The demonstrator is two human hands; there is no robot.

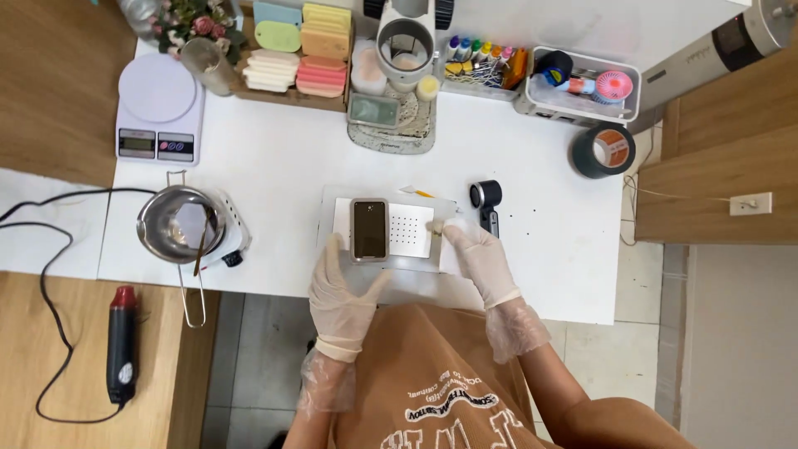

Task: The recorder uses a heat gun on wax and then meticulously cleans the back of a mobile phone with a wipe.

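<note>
1. At the lower left of the frame a red-and-black heat gun (pixel 121 345) lies on a wooden surface, its black cord looping up the left edge.
2. In the upper left a white kitchen scale (pixel 158 108) sits on the white table (pixel 283 158).
3. Below the scale, at the table's left edge, a metal pot (pixel 178 224) with a long handle rests on a small white warmer; a stick stands in it.
4. Along the top, left of centre, stacks of pastel sponges (pixel 301 50) fill a wooden tray.
5. The left hand (pixel 342 291), in a thin pale glove, lies near the table's front edge with fingers spread fairly wide; its fingertips touch the lower edge of a dark smartphone (pixel 370 229) without gripping it.
6. The smartphone lies flat, screen up, on the left part of a white perforated pad (pixel 409 230) at the centre of the frame.
7. The right hand (pixel 480 259), also gloved, has its fingers drawn narrow around a small pale wad (pixel 437 225) pressed at the pad's right edge.
8. Just right of that hand lies a small black loupe (pixel 487 202).
9. At the upper right stand a white basket (pixel 582 83) of small items and, beside it, a dark roll of tape (pixel 603 150).
</note>
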